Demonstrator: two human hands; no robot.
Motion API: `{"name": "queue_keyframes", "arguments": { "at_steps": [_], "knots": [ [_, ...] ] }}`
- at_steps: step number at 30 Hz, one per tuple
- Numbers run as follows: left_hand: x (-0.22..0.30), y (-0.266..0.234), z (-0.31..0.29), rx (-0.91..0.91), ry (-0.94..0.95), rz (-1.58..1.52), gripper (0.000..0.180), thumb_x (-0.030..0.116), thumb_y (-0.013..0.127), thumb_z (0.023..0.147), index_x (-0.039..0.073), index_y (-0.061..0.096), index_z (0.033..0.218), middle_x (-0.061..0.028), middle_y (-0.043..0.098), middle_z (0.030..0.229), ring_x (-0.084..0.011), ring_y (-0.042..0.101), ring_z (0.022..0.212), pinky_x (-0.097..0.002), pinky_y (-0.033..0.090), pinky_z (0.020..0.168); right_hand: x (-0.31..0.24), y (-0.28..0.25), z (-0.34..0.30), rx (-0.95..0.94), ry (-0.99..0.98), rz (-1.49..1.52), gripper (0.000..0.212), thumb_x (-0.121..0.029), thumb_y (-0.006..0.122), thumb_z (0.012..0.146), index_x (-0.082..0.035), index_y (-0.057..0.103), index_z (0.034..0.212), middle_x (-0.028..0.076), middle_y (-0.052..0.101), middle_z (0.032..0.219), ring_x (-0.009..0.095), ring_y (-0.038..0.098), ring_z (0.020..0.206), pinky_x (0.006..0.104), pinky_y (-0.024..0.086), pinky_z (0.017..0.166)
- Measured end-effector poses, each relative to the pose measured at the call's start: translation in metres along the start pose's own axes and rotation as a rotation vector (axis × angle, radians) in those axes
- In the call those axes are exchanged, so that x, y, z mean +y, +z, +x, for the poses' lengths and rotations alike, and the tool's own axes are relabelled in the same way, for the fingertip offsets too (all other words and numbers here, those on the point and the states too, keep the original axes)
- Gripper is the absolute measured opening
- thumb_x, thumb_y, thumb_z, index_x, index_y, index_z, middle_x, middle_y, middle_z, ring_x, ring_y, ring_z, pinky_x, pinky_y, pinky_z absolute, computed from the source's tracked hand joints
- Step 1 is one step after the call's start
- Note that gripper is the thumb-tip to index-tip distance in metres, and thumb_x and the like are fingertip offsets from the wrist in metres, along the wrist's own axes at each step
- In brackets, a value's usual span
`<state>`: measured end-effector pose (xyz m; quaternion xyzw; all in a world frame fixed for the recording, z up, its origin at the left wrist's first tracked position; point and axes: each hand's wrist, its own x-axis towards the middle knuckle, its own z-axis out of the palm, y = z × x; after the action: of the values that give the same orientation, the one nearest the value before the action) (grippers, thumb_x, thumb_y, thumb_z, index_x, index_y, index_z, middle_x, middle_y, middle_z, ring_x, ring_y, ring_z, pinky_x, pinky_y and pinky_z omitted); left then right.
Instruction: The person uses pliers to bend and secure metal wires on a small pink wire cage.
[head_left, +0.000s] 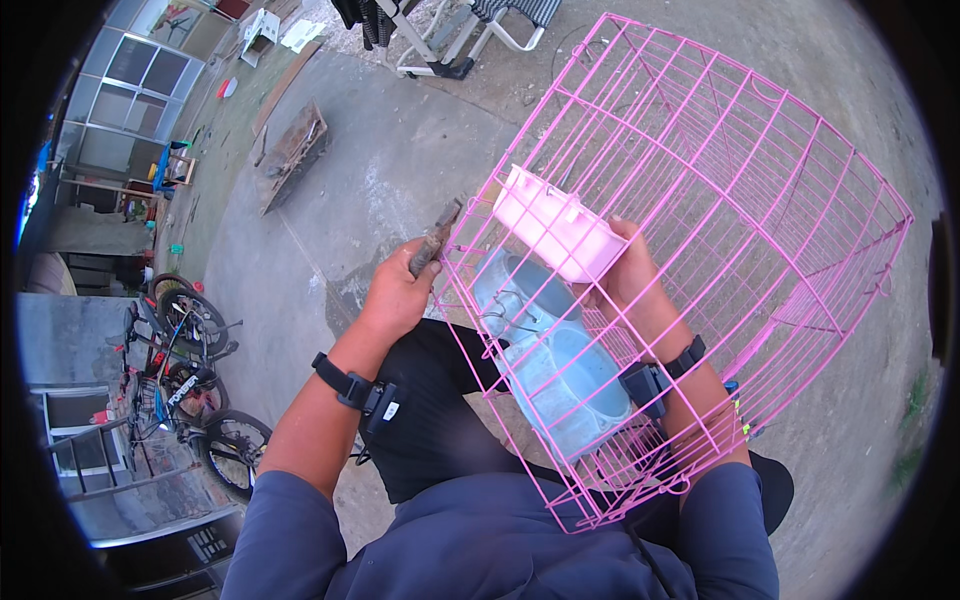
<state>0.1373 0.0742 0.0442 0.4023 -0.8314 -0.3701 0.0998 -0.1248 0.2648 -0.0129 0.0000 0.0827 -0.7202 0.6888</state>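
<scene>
A pink wire cage (pixel 788 232) lies tilted across my lap. My left hand (pixel 398 288) is closed around a worn tool that looks like pliers (pixel 426 254), its jaws up against the left edge of the cage wires. Reaching inside the cage, my right hand (pixel 630 268) grips the end of a small pink plastic trough (pixel 560 228) and holds it near the wire side. Below the trough sits a light-blue double bowl (pixel 565 385) with two round hollows, also within the wires. A thin bent wire (pixel 512 312) shows over the bowl. Some fingers of my right hand are hidden behind the trough.
Bicycles (pixel 195 385) stand at the left by a building. A wheelbarrow-like tray (pixel 296 155) rests on the concrete farther off. A folding chair (pixel 470 40) stands at the top. Bands with small black devices (pixel 360 392) are on both my wrists.
</scene>
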Motion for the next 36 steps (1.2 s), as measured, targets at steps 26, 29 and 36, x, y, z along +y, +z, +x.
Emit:
{"name": "queue_keyframes", "arguments": {
  "at_steps": [26,29,36],
  "knots": [
    [0.001,-0.001,-0.002,0.007,-0.003,0.046,0.035,0.006,0.064,0.099,0.001,0.062,0.133,-0.0037,0.069,0.108,-0.0116,0.060,0.098,-0.0303,0.050,0.091,0.009,-0.013,-0.004,-0.188,0.119,0.053,0.057,-0.037,0.044,0.104,-0.002,0.046,0.148,0.015,0.061,0.140,0.025,0.061,0.127,0.0353,0.046,0.110],
    [0.003,-0.003,-0.004,0.018,-0.038,0.037,0.034,0.011,0.069,0.095,0.003,0.065,0.128,-0.0202,0.071,0.113,-0.0334,0.069,0.105,-0.0392,0.052,0.093,0.012,0.012,-0.009,0.201,0.077,-0.246,0.054,-0.035,0.047,0.102,-0.002,0.049,0.144,0.014,0.066,0.133,0.023,0.065,0.120,0.0333,0.050,0.102],
    [0.004,-0.002,-0.004,0.030,-0.031,0.029,0.034,0.012,0.068,0.095,0.003,0.065,0.128,-0.0203,0.071,0.112,-0.0325,0.069,0.104,-0.0390,0.052,0.093,0.009,0.005,-0.009,0.134,0.120,-0.209,0.047,-0.033,0.050,0.099,-0.004,0.056,0.135,0.009,0.071,0.119,0.018,0.069,0.107,0.0297,0.055,0.086]
  ]
}}
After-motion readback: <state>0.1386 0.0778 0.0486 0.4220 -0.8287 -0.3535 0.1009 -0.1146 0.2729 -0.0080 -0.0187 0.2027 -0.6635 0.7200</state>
